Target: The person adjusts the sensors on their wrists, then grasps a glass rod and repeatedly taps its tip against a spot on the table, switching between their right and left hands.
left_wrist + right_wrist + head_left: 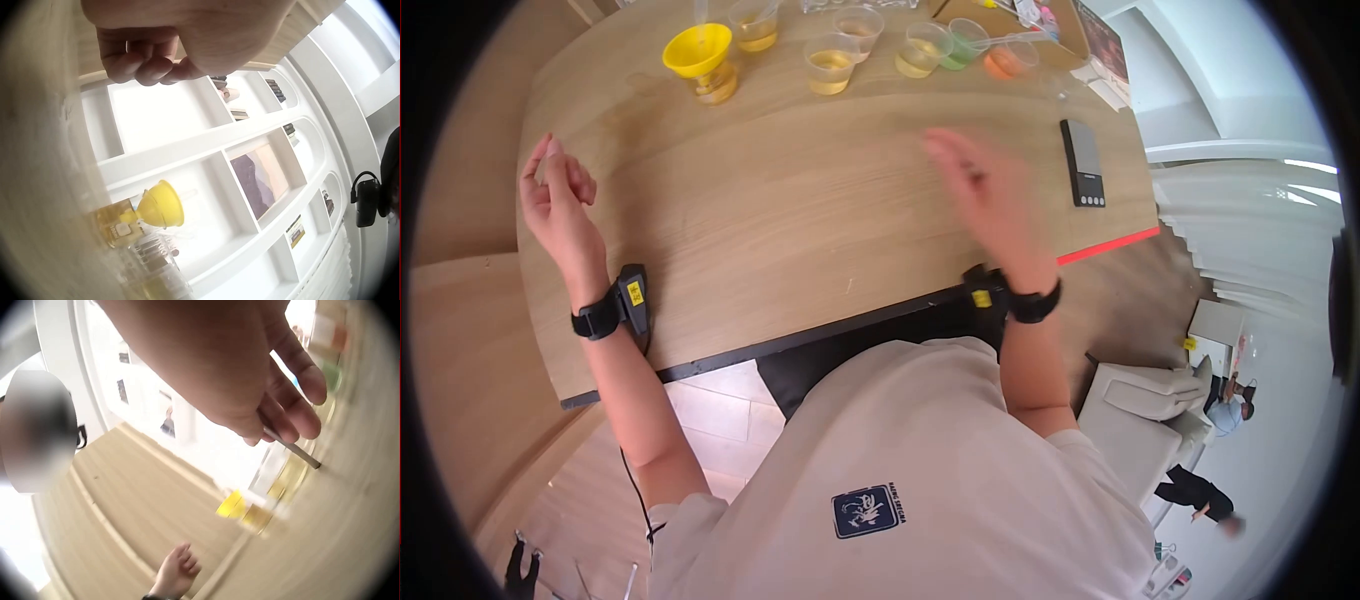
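Note:
Held in the curled fingers of my right hand (995, 205) is a thin dark rod (299, 451), its tip sticking out below the fingers in the right wrist view; the hand is blurred in the head view. Above the table's left side my left hand (563, 215) has loosely bent fingers and nothing in them. Beyond it, a yellow funnel (698, 50) sits on a small container of amber liquid (716, 84). Plastic cups stand along the far side, among them one with yellowish liquid (829, 72), a green one (962, 45) and an orange one (1005, 62).
A black and grey scale (1084, 165) lies near the table's right edge. An open box (1060, 25) with small items stands at the back right. Red tape (1108, 246) marks part of the near edge. A person in dark clothes (1195, 492) is in the background.

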Motion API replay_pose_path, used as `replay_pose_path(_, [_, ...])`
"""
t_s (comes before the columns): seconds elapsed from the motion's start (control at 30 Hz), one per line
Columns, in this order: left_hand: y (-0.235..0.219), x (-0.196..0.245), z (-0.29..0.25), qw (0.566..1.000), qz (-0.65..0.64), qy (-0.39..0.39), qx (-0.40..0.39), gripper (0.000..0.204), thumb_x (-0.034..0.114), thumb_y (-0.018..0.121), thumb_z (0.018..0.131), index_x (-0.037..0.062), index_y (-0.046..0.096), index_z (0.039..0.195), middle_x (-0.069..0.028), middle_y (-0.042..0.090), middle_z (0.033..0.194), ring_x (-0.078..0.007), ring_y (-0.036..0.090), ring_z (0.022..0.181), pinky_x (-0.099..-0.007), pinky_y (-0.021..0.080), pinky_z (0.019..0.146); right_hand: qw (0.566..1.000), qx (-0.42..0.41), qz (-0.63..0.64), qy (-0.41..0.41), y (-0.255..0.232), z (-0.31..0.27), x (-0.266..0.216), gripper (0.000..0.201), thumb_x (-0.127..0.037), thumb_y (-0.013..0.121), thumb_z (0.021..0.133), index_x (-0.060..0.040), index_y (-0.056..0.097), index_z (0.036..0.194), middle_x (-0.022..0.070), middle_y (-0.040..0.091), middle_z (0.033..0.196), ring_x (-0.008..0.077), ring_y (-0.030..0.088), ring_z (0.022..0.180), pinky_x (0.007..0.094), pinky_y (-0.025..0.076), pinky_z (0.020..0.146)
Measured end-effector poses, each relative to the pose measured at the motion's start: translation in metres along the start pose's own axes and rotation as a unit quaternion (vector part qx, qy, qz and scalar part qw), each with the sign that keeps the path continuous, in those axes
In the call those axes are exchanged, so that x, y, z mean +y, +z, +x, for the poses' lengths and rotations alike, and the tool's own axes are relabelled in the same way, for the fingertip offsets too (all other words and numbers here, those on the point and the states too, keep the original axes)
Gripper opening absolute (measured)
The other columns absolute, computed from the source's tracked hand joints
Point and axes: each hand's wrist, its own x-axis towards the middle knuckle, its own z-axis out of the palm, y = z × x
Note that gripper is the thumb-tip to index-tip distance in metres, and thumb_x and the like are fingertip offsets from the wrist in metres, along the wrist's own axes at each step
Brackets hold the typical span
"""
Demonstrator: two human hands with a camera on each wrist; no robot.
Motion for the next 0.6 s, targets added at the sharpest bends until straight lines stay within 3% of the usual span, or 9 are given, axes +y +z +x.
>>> replay_pose_path(0.1, [0.005, 0.005, -0.003, 1.0, -0.001, -0.013, 0.002, 0.033, 0.018, 0.063, 0.103, -0.0034, 0.052, 0.126, 0.0003, 0.047, 0.069, -0.0061, 0.04, 0.057, -0.0235, 0.03, 0.05, 0.98, 0.085, -0.083, 0.161, -0.061, -0.01, 0.083, 0.021, -0.018, 0.066, 0.1, -0.0043, 0.072, 0.115, 0.0135, 0.073, 0.101, 0.0223, 0.069, 0.075, 0.0314, 0.053, 0.067])
replay_pose_path(0.23, [0.007, 0.005, -0.004, 1.0, 0.02, -0.014, -0.002, 0.033, 0.017, 0.062, 0.103, -0.0034, 0.052, 0.127, 0.0004, 0.047, 0.07, -0.0064, 0.039, 0.057, -0.0237, 0.03, 0.051, 0.98, 0.09, -0.044, 0.171, -0.079, -0.024, 0.058, 0.02, -0.015, 0.068, 0.098, -0.0036, 0.072, 0.113, 0.0121, 0.073, 0.101, 0.022, 0.065, 0.072, 0.0307, 0.052, 0.065])
replay_pose_path(0.3, [0.007, 0.005, -0.003, 1.0, 0.026, -0.016, 0.0, 0.033, 0.018, 0.061, 0.104, -0.0037, 0.052, 0.127, 0.0006, 0.044, 0.07, -0.0066, 0.038, 0.058, -0.0237, 0.03, 0.051, 0.991, 0.063, 0.013, 0.12, -0.066, -0.033, 0.026, 0.018, -0.015, 0.068, 0.097, -0.004, 0.072, 0.111, 0.0103, 0.071, 0.099, 0.0217, 0.063, 0.071, 0.0303, 0.052, 0.064])
replay_pose_path(0.37, [0.006, 0.004, -0.002, 0.999, 0.032, -0.017, 0.002, 0.032, 0.018, 0.059, 0.105, -0.0041, 0.052, 0.128, 0.0009, 0.042, 0.071, -0.0069, 0.038, 0.059, -0.0236, 0.029, 0.052, 0.997, -0.031, -0.003, 0.065, -0.055, -0.044, 0.003, 0.016, -0.013, 0.068, 0.097, -0.0054, 0.071, 0.111, 0.0094, 0.071, 0.099, 0.0234, 0.064, 0.073, 0.0309, 0.052, 0.064])
replay_pose_path(0.4, [0.005, 0.003, -0.002, 0.999, 0.03, -0.017, 0.003, 0.032, 0.018, 0.059, 0.105, -0.0041, 0.052, 0.128, 0.001, 0.042, 0.071, -0.0069, 0.037, 0.059, -0.0236, 0.03, 0.052, 0.997, -0.028, -0.002, 0.066, -0.047, -0.046, -0.004, 0.016, -0.013, 0.068, 0.097, -0.0054, 0.071, 0.111, 0.0094, 0.071, 0.099, 0.0234, 0.064, 0.073, 0.0309, 0.052, 0.064])
replay_pose_path(0.47, [0.004, 0.002, -0.001, 0.999, 0.029, -0.016, 0.001, 0.032, 0.018, 0.058, 0.106, -0.0041, 0.052, 0.128, 0.001, 0.042, 0.071, -0.007, 0.037, 0.059, -0.0237, 0.03, 0.052, 0.996, -0.073, 0.033, -0.044, -0.035, -0.048, -0.013, 0.015, -0.012, 0.067, 0.097, -0.0067, 0.071, 0.11, 0.0089, 0.07, 0.098, 0.0248, 0.065, 0.074, 0.0316, 0.052, 0.064])
replay_pose_path(0.6, [0.004, 0.003, -0.001, 0.999, 0.026, -0.017, -0.006, 0.032, 0.018, 0.058, 0.106, -0.004, 0.052, 0.127, 0.0009, 0.042, 0.071, -0.0071, 0.037, 0.059, -0.024, 0.03, 0.052, 0.997, -0.073, 0.016, -0.004, -0.039, -0.051, -0.001, 0.013, -0.011, 0.066, 0.097, -0.0075, 0.071, 0.108, 0.0084, 0.07, 0.098, 0.023, 0.065, 0.073, 0.0314, 0.051, 0.063])
